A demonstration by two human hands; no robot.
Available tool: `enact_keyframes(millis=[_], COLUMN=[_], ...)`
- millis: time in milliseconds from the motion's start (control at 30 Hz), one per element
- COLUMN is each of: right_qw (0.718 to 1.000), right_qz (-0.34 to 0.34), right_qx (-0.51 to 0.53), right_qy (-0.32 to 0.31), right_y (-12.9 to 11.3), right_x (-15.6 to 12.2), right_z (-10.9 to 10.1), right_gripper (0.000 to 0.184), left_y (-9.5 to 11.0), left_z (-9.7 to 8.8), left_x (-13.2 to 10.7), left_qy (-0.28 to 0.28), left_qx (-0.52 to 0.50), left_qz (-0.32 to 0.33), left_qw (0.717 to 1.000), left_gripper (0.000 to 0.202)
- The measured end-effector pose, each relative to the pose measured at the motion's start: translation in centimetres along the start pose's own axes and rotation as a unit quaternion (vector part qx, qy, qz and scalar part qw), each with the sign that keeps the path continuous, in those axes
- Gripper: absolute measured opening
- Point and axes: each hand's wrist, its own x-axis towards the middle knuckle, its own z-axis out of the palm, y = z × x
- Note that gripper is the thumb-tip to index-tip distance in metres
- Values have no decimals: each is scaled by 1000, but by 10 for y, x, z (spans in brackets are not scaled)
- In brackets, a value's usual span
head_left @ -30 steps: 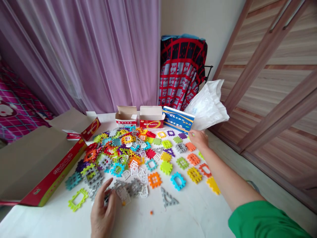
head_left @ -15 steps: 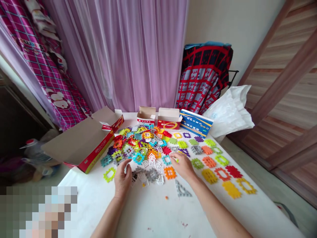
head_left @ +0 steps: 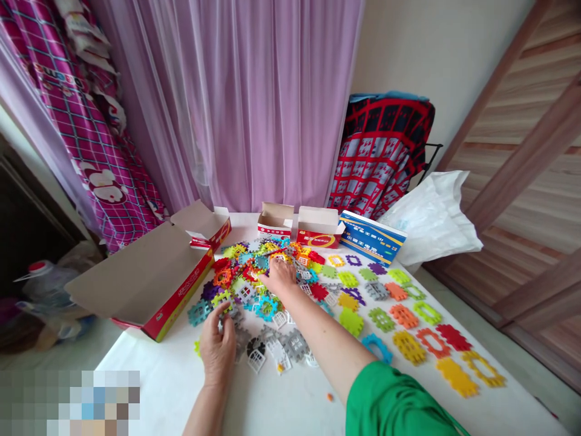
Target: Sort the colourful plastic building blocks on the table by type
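Head view: right hand [head_left: 281, 275] is planted in the pile of colourful tiles [head_left: 247, 272] mid-tabletop [head_left: 172, 387], fingers curled down, can't tell if it's got one. Left hand [head_left: 218, 350] sits at its 7 o'clock, fingers bent, grip unclear too, with grey tiles [head_left: 295, 345] at its 3 o'clock.

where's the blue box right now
In the head view, the blue box lies at the far edge of the table, right of centre, between the open red box and the white bag.
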Motion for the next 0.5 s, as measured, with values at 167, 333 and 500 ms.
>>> enact_keyframes(millis=[167,333,500], right_qw=[1000,953,853], right_qz=[4,75,74], right_qx=[-5,285,517], right_qy=[0,66,0], right_y=[14,53,72], right_x=[4,-11,-44], right_z=[-5,-16,-9], right_gripper=[18,9,18], left_y=[3,18,45], left_z=[1,4,9], left_x=[0,-5,-16], left_qy=[-2,-52,-193], left_qx=[-7,-49,-186], left_qz=[30,52,-112], left_qw=[1000,996,957], left_gripper=[28,28,50])
